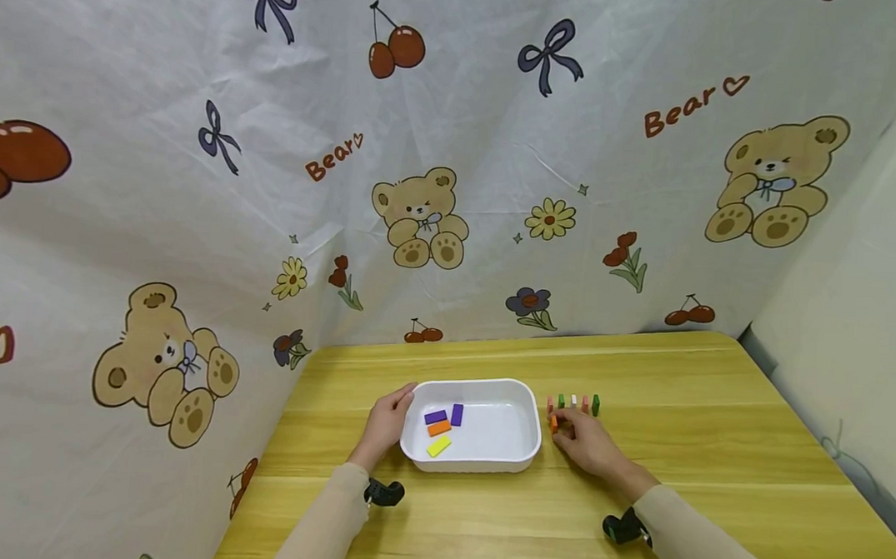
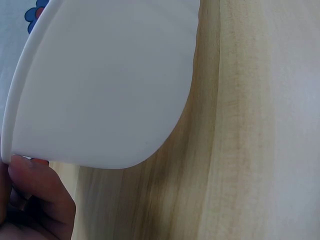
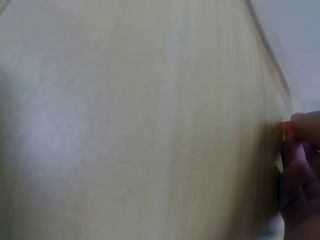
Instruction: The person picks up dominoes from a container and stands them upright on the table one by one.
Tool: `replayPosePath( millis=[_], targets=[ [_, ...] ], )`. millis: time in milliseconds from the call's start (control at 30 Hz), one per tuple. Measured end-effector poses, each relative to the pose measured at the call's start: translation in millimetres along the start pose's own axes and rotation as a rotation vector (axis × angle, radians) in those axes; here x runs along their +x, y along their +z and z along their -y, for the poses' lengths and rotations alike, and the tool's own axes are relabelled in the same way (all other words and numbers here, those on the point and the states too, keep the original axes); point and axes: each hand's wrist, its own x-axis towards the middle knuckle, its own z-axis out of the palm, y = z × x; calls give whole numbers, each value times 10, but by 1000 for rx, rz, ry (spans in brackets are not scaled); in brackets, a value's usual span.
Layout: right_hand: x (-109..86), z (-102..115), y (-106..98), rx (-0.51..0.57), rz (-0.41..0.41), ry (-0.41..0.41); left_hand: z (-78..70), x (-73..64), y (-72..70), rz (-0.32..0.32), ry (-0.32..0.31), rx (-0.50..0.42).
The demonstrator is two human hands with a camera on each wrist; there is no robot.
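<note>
A white plastic tray [image 1: 477,467] lies on the table, with several small flat domino-like blocks inside: two purple, an orange block [image 1: 439,428] and a yellow block [image 1: 439,446]. My left hand [image 1: 386,425] grips the tray's left rim; in the left wrist view the thumb [image 2: 37,175] presses against the tray's wall [image 2: 110,85]. Right of the tray, my right hand [image 1: 589,444] pinches an orange domino block [image 1: 554,423] between thumb and fingertips. A sliver of that block [image 3: 288,128] shows in the right wrist view, mostly covered by the fingers.
Just beyond the right hand stands a row of upright dominoes, pink, green and white, ending in a green domino [image 1: 596,405]. The wooden table [image 1: 669,381] meets a bear-print cloth [image 1: 484,314] at the back and left. A pale wall [image 1: 853,289] rises at right.
</note>
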Motion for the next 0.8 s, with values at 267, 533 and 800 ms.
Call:
replayPosePath(
  millis=[267,533,800],
  targets=[
    [-31,3,-34,67,-5,48,-4,15,-2,-7,6,6],
    [-31,9,-57,107,-35,36,-5,4,7,-6,10,6],
    [-13,19,-115,102,-76,6,-21,-5,8,-5,-3,11]
  ],
)
